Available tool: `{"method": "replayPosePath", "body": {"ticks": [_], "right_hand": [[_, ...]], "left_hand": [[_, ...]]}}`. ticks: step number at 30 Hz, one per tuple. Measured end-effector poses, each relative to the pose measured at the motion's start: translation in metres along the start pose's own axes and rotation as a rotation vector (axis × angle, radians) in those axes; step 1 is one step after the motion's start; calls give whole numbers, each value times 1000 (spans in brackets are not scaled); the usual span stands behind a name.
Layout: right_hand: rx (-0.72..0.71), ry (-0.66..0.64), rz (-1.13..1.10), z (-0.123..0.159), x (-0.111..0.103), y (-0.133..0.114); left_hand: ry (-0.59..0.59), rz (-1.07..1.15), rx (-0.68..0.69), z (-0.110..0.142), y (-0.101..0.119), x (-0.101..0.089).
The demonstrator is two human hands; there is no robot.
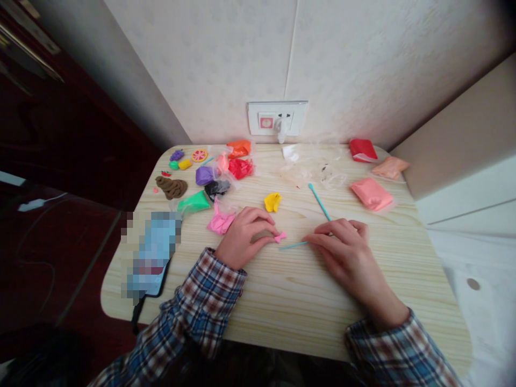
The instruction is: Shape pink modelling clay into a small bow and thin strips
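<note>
My left hand [249, 236] is closed in a pinch at the small pink clay bow [281, 237], low over the wooden table. My right hand [346, 252] grips a thin teal modelling tool [293, 245], whose fine end points left and lies just below the bow, apart from it. Beyond that hand a thicker teal stick [320, 201] lies on the table, its near end hidden by the fingers. A yellow clay lump [273, 202] sits behind the left hand. Beside the left knuckles is a bag of pink clay [221, 222].
Packets of purple clay [206, 175], green clay [195, 201] and red clay [241, 168] crowd the left back. A brown clay coil [172, 187] and small clay fruit stand farther left. A phone [155, 250] lies front left. Salmon clay [371, 193] lies at right. A wall socket [278, 118] is behind.
</note>
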State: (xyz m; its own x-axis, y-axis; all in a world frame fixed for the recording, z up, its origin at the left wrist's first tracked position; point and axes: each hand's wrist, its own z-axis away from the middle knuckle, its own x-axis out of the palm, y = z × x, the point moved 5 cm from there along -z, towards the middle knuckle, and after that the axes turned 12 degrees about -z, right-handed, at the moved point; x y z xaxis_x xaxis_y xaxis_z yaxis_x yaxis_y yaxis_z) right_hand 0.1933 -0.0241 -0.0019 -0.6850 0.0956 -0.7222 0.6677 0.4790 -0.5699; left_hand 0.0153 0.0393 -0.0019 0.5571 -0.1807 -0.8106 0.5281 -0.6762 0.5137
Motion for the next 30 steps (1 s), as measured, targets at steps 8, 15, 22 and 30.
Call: {"method": "replayPosePath", "body": {"ticks": [8,15,22,30], "right_hand": [[-27,52,55,-4,3,2],[-6,84,59,-1,-1,4],[-3,75,52,-1,0,4],[1,89,79,-2,1,3]], "left_hand": [[6,8,29,-1,0,1],[24,18,41,0,0,1],[18,20,35,0,-1,2],[22,20,40,0,-2,2]]}}
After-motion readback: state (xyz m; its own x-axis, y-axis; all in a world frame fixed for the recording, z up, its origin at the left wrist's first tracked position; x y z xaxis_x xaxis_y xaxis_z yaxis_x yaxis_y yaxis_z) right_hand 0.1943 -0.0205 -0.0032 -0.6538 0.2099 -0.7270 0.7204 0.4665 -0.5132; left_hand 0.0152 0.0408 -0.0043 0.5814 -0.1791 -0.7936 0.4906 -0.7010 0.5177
